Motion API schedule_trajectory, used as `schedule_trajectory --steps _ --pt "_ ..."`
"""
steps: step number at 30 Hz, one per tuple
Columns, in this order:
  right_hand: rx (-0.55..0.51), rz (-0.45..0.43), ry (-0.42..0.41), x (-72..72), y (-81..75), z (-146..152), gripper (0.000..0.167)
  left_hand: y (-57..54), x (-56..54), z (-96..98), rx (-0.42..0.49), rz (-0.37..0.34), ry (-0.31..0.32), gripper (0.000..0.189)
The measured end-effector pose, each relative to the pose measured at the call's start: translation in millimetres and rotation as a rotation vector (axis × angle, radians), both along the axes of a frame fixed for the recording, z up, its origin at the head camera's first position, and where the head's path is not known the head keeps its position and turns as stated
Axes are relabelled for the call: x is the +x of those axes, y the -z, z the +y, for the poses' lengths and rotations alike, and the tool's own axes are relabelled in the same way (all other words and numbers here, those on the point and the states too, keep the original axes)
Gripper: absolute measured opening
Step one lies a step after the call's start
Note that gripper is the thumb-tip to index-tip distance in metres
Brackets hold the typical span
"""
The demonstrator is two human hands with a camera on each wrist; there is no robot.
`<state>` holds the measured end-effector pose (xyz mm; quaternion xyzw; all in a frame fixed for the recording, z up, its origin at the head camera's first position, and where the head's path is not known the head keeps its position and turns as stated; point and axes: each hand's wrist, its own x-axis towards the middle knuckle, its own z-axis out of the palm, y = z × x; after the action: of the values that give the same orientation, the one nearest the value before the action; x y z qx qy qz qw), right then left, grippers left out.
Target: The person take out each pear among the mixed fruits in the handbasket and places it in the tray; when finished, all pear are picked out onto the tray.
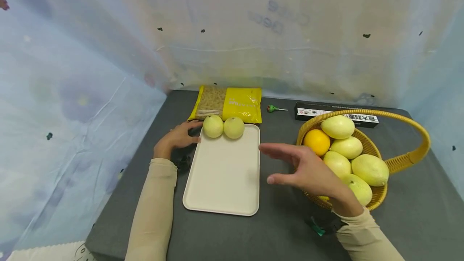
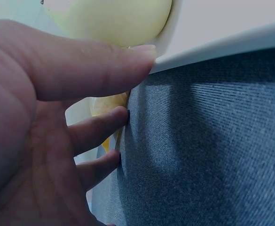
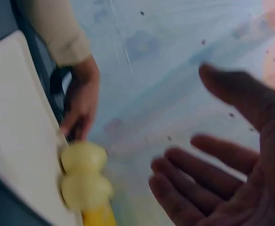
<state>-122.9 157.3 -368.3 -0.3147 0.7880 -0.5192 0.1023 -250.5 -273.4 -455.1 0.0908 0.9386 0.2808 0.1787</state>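
Left hand: I see the left hand (image 1: 177,136) at the tray's far left corner, thumb at the rim, fingers apart and clamped on nothing; whether a fingertip touches the nearer melon, I cannot tell.
Right hand: I have the right hand (image 1: 308,168) raised between tray and basket, thumb well away from the fingers, nothing held.
Tray: the pale tray (image 1: 224,176) lies flat on the dark table (image 1: 275,228), its long sides running away from me.
Melons on tray: left melon (image 1: 212,126) and right melon (image 1: 234,127) sit side by side at its far end.
Basket: to the right, the wicker basket (image 1: 381,191) holds several more melons (image 1: 369,170) and an orange (image 1: 317,142).
Far edge: I make out a yellow bag (image 1: 242,104) just behind the tray, then a lollipop (image 1: 270,108), then a long box (image 1: 366,123) behind the basket.
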Motion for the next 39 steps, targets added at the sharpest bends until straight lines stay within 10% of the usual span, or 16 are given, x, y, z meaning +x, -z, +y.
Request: schedule_trajectory --steps 11,17,22,32,39 --pt "0.169 0.123 0.156 36.3 -0.9 126.4 0.074 -2.5 0.4 0.2 0.002 -0.004 0.001 0.074" --pt "0.469 0.097 0.373 52.5 7.5 169.4 0.068 -2.8 0.9 0.3 0.000 -0.007 -0.007 0.074" --pt "0.656 0.035 0.420 58.6 9.0 177.3 0.073 -2.7 1.6 0.6 -0.002 -0.010 -0.011 0.074" --pt "0.752 0.202 0.394 56.7 20.9 160.1 0.078 -3.6 2.6 2.1 -0.009 -0.011 -0.012 0.074" --pt "0.770 0.131 0.401 53.1 26.1 153.5 0.082 -2.2 2.2 1.2 -0.002 -0.003 -0.006 0.074"
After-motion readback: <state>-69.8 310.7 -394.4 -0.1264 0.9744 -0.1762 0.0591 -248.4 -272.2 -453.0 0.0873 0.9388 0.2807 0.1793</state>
